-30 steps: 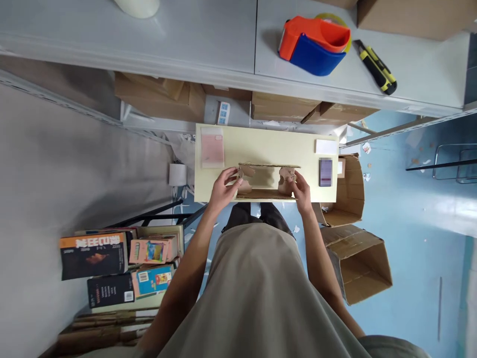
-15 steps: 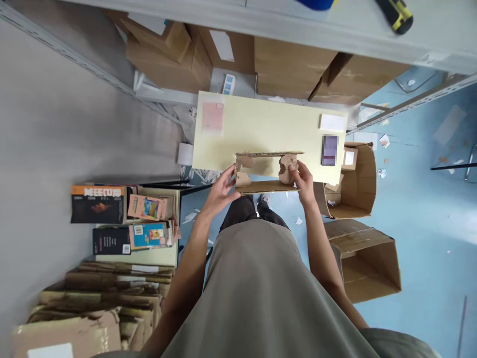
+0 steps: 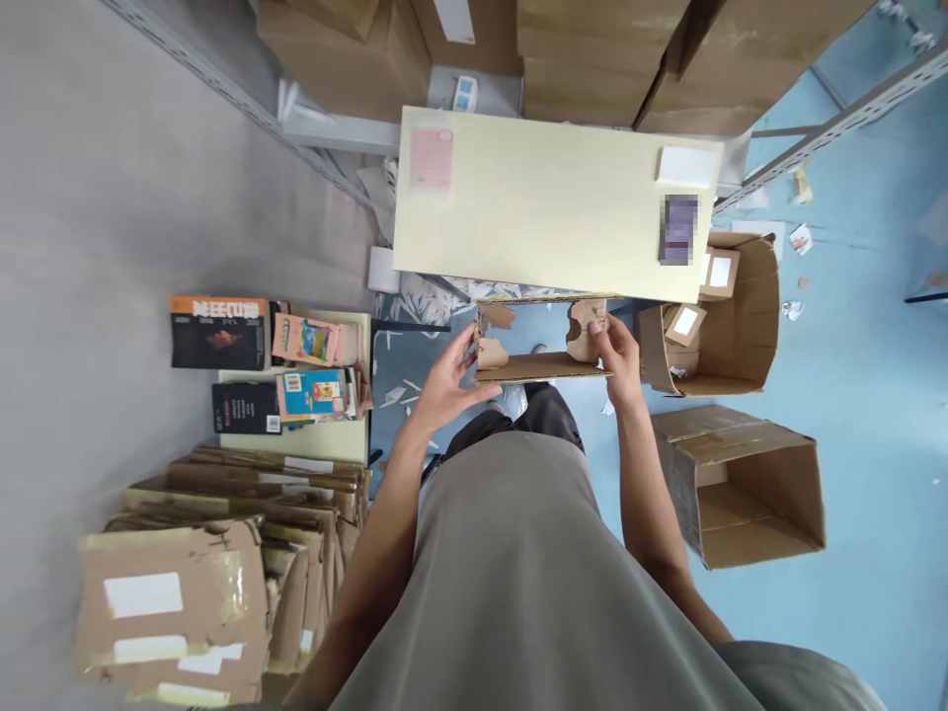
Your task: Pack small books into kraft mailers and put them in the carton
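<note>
A cardboard box (image 3: 544,367), open at top and bottom so that the floor shows through it, is held level between my two hands. Torn inner flaps stick out at both of its ends. My left hand (image 3: 449,385) grips the left end, fingers against the outer side and thumb stretched along the near edge. At the other end, my right hand (image 3: 620,360) is closed on the wall, its thumb pressing the inner flap (image 3: 584,331). The box is just off the near edge of the pale yellow table (image 3: 533,217).
On the table lie a pink sheet (image 3: 432,160), a white block (image 3: 685,166) and a purple phone-like item (image 3: 678,230). Large open cartons (image 3: 741,341) stand right. Books (image 3: 218,333) and flattened cardboard (image 3: 178,592) are at left. Boxes (image 3: 592,59) fill the shelf behind.
The table has shifted up in the view, away from me. The box, earlier over the table's near edge, is now off it, over the floor, still in both hands.
</note>
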The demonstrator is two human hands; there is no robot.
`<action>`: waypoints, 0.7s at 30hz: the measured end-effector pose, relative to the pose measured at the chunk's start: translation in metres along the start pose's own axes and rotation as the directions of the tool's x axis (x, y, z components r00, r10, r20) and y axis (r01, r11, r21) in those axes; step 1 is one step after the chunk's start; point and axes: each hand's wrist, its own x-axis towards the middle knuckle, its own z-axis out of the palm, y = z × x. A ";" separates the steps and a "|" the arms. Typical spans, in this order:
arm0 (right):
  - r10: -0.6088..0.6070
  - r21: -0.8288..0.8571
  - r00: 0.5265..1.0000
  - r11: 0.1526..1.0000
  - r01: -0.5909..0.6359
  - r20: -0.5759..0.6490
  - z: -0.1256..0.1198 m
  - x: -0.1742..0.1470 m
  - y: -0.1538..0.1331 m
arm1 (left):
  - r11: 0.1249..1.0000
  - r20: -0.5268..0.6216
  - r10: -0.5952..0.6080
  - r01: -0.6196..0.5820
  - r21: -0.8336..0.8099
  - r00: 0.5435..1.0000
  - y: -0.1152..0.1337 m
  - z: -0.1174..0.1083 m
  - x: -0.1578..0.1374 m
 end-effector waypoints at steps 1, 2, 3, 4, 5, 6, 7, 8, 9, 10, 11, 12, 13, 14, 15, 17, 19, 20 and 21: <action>-0.002 0.000 1.000 1.000 0.002 0.008 0.006 -0.010 0.003 | 1.000 -0.007 0.008 -0.008 -0.004 1.000 -0.006 -0.004 -0.011; -0.002 -0.002 1.000 1.000 0.002 0.020 0.013 -0.020 0.005 | 1.000 -0.016 0.016 -0.016 -0.012 1.000 -0.012 -0.009 -0.024; -0.002 -0.007 0.999 1.000 0.002 0.032 0.020 -0.031 0.008 | 0.999 -0.027 0.022 -0.023 -0.024 0.999 -0.019 -0.014 -0.037; -0.002 -0.012 0.999 1.000 0.003 0.041 0.028 -0.043 0.011 | 0.999 -0.040 0.028 -0.030 -0.038 0.999 -0.026 -0.018 -0.051; -0.003 -0.018 0.999 1.000 0.004 0.047 0.036 -0.055 0.014 | 0.998 -0.056 0.034 -0.036 -0.052 0.998 -0.033 -0.023 -0.066; -0.004 -0.028 0.999 1.000 0.006 0.051 0.043 -0.067 0.016 | 0.997 -0.072 0.037 -0.042 -0.063 0.997 -0.040 -0.028 -0.080; -0.006 -0.039 0.998 0.999 0.008 0.056 0.051 -0.080 0.019 | 0.996 -0.087 0.040 -0.046 -0.071 0.995 -0.046 -0.033 -0.095; -0.010 -0.051 0.998 0.999 0.013 0.058 0.057 -0.093 0.021 | 0.996 -0.098 0.042 -0.049 -0.078 0.994 -0.052 -0.037 -0.108; -0.015 -0.065 0.998 0.998 0.019 0.058 0.063 -0.105 0.023 | 0.995 -0.104 0.043 -0.053 -0.086 0.994 -0.056 -0.041 -0.121; -0.022 -0.078 0.998 0.997 0.026 0.055 0.068 -0.118 0.024 | 0.994 -0.108 0.047 -0.058 -0.097 0.993 -0.061 -0.044 -0.133; -0.027 -0.089 0.998 0.996 0.031 0.050 0.072 -0.130 0.025 | 0.992 -0.109 0.053 -0.066 -0.111 0.993 -0.065 -0.047 -0.143; -0.029 -0.100 0.999 0.994 0.033 0.044 0.074 -0.141 0.026 | 0.989 -0.110 0.060 -0.074 -0.127 0.992 -0.068 -0.049 -0.152; -0.029 -0.113 0.999 0.993 0.033 0.040 0.076 -0.151 0.026 | 0.986 -0.111 0.066 -0.082 -0.143 0.992 -0.072 -0.050 -0.159; -0.026 -0.129 0.999 0.991 0.032 0.044 0.076 -0.161 0.025 | 0.984 -0.112 0.070 -0.087 -0.158 0.991 -0.075 -0.050 -0.165; -0.024 -0.148 0.998 0.988 0.032 0.053 0.075 -0.169 0.025 | 0.981 -0.114 0.072 -0.090 -0.170 0.991 -0.079 -0.050 -0.171; -0.020 -0.184 0.997 0.982 0.034 0.079 0.073 -0.182 0.024 | 0.977 -0.118 0.071 -0.093 -0.190 0.990 -0.085 -0.049 -0.181; -0.014 -0.197 0.995 0.980 0.033 0.095 0.072 -0.191 0.024 | 0.974 -0.125 0.071 -0.095 -0.205 0.990 -0.090 -0.047 -0.190; -0.011 -0.194 0.995 0.980 0.030 0.096 0.071 -0.193 0.024 | 0.973 -0.129 0.071 -0.097 -0.211 0.989 -0.093 -0.046 -0.195; -0.009 -0.190 0.995 0.981 0.028 0.096 0.071 -0.195 0.024 | 0.971 -0.134 0.071 -0.099 -0.216 0.988 -0.095 -0.045 -0.200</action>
